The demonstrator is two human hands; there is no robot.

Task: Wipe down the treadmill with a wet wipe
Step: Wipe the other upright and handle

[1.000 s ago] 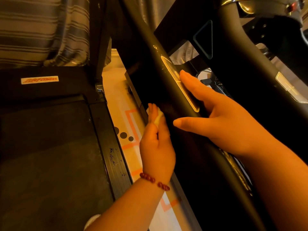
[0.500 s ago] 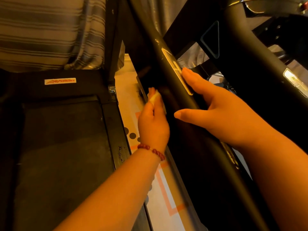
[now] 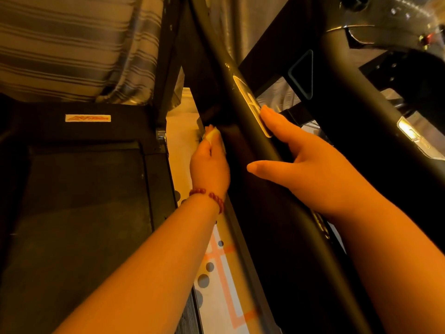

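Note:
The treadmill's dark belt (image 3: pixel 79 213) fills the left half, and its black slanted upright (image 3: pixel 240 109) runs up through the middle. My left hand (image 3: pixel 209 162), with a red bead bracelet at the wrist, holds a pale wet wipe (image 3: pixel 212 135) against the inner side of the upright low down. My right hand (image 3: pixel 310 165) rests on the upright's outer side with fingers straight and thumb spread, its fingertips at a shiny oval label (image 3: pixel 250 104).
A striped curtain (image 3: pixel 72 44) hangs behind the treadmill's front hood, which carries a small logo sticker (image 3: pixel 88 118). A pale floor mat (image 3: pixel 221 285) with orange lines and grey dots lies between belt and upright. A second dark tube (image 3: pixel 356 97) rises at right.
My left hand has slid the wipe forward and up along the upright's inner side. The right hand keeps its place on the upright. The view has tilted forward.

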